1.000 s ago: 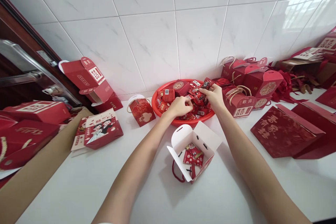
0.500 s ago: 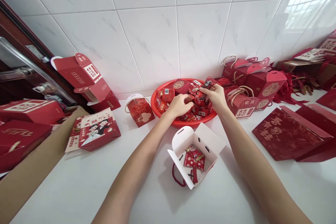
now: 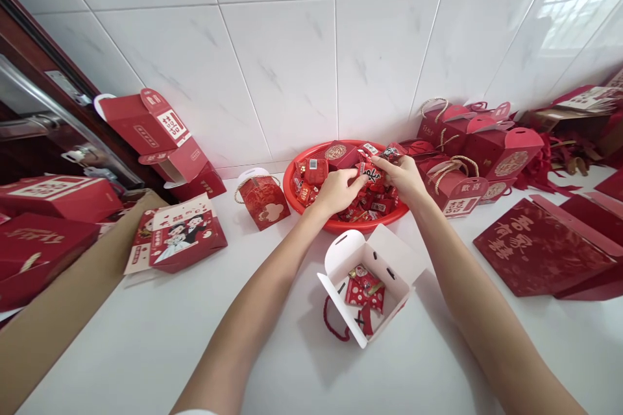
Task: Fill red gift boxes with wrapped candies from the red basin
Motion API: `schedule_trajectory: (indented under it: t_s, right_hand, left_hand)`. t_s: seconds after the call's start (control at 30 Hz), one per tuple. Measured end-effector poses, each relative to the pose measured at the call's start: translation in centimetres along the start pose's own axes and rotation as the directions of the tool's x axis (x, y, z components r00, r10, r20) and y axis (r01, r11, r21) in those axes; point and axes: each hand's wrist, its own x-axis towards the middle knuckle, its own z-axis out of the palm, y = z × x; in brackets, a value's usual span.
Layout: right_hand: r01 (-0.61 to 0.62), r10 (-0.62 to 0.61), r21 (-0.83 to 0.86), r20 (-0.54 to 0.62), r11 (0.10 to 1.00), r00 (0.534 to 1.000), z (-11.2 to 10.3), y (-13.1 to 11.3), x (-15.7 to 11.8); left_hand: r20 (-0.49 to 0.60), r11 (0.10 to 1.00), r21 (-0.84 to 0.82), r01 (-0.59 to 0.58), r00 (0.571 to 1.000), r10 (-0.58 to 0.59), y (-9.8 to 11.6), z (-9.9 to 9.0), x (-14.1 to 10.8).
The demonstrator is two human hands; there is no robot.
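Observation:
A red oval plastic basket (image 3: 335, 228) by the wall holds many red-wrapped sweets and a small red box (image 3: 338, 154). Over it, my left hand (image 3: 341, 191) is closed, its fingertips on the lower left edge of a red packet with a black character (image 3: 372, 172). My right hand (image 3: 403, 176) is pinched at that packet's right side. Another dark red wrapped sweet (image 3: 392, 152) shows just above its fingers. In front of the basket stands an open white-lined gift box (image 3: 341, 249), with a red dotted packet (image 3: 363, 290) and other small sweets inside.
A closed red gift box (image 3: 265, 201) with a rope handle stands left of the basket. More red boxes (image 3: 501, 152) crowd its right side. Flat red bags (image 3: 540, 249) lie at the right, a couple-printed box (image 3: 187, 233) at the left. A cardboard edge (image 3: 82, 311) runs along the left.
My left hand has moved right to the packet with the black character, which now shows between both hands. My right fingers have come down onto it. The view has shifted slightly.

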Motion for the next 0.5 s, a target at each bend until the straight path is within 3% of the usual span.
schedule_trajectory:
  t_s: [0.33,0.5]
  right_hand:
    - [-0.047,0.039,0.022,0.285,0.999,0.958,-0.13,-0.57,-0.65]
    - [-0.145,0.128,0.058,0.236,0.988,0.963,-0.43,-0.39,-0.27]
  left_hand:
    - [-0.128,0.993,0.024,0.12,0.985,-0.116,-0.02,-0.13,0.17]
    - [-0.115,0.993,-0.006,0.116,0.987,-0.116,0.34,-0.29,0.0]
